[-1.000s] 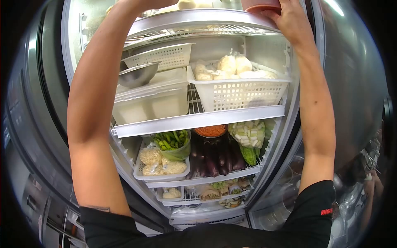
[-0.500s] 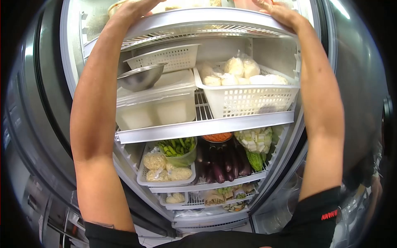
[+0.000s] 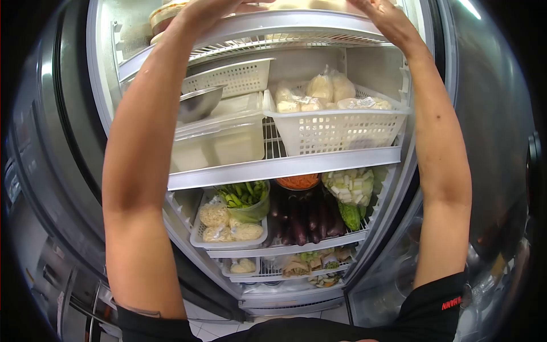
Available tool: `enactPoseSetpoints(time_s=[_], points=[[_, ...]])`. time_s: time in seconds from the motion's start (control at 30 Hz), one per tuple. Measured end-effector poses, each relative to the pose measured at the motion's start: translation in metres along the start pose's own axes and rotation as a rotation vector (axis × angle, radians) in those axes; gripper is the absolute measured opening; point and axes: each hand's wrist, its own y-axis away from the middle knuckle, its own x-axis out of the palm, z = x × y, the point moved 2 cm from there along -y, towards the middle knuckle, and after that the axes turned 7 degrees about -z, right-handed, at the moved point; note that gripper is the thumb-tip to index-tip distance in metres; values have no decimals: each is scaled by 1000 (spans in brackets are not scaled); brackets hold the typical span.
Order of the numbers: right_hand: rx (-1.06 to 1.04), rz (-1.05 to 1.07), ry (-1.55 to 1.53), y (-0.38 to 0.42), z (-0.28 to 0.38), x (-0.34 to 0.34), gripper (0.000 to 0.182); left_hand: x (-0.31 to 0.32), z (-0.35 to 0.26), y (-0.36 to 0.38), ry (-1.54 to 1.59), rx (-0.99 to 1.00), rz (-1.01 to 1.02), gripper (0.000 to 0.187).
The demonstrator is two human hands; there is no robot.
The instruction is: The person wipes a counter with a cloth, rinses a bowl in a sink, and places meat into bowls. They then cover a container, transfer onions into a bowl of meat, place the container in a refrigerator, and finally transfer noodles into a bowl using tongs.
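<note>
Both my arms reach up to the top shelf [image 3: 302, 21] of an open fridge. My left hand [image 3: 228, 7] is at the upper edge of the view, over the shelf's left half; its fingers are mostly cut off by the frame. On the right, my right hand [image 3: 383, 16] is above the shelf's front edge, its fingertips out of view. Pale items [image 3: 310, 4] lie between the hands, partly cut off. A round container [image 3: 165, 16] stands at the shelf's left end. What either hand holds, if anything, is hidden.
Below are a perforated white basket [image 3: 342, 131] with bagged pale food, a lidded container [image 3: 219, 142] and a metal bowl [image 3: 200, 104]. Lower shelves hold eggplants [image 3: 310, 219], green peppers [image 3: 242, 195] and bagged cut vegetables [image 3: 348, 187]. Fridge doors stand at both sides.
My left hand has moved right along the top shelf, and my right hand slightly left. The pinkish item near my right hand is no longer visible. The view has shifted slightly.
</note>
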Motion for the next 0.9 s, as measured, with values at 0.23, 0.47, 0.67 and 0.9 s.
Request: enactPoseSetpoints(time_s=[0.23,0.47,0.67,0.9], points=[[59,351,-330,-36,-19,37,89,12,11,-7,-746,474,-458,45],[112,61,-33,-41,0,42,95,-20,23,80,-975,337,-530,44],[75,-72,22,-54,-15,58,102,-46,34,115,-858,514,-668,26],[2,115,72,-57,20,72,75,-48,26,121,-699,377,-681,23]])
